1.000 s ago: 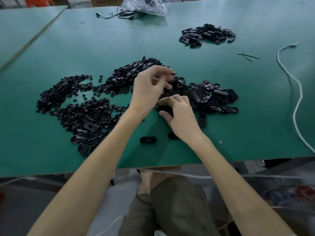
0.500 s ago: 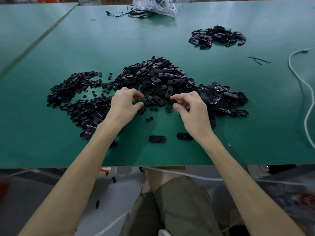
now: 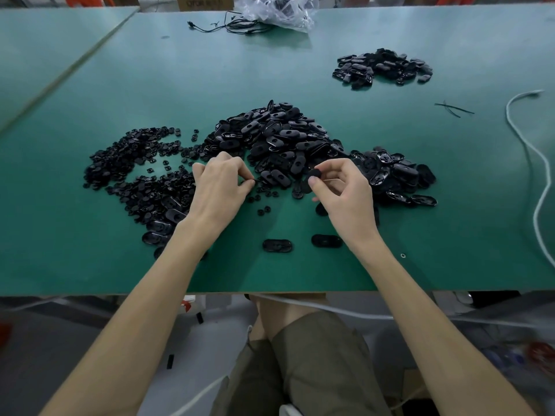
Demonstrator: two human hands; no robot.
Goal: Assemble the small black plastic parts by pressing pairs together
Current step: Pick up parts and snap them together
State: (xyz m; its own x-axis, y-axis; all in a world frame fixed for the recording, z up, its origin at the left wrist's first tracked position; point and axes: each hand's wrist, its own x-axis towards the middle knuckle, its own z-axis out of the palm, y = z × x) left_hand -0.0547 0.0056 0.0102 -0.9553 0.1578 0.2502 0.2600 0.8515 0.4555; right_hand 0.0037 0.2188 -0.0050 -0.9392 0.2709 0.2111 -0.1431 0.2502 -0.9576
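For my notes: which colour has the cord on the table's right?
White cord, best in the head view.

Head cam is looking forward and down over green table (image 3: pixel 90 250). Left hand (image 3: pixel 220 190) and right hand (image 3: pixel 348 199) are sitting close at centre, lap (image 3: pixel 300 370) at 6 o'clock.

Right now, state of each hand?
Left hand: fingers curled, cannot tell whether it holds a part.
Right hand: pinches a black oval part.
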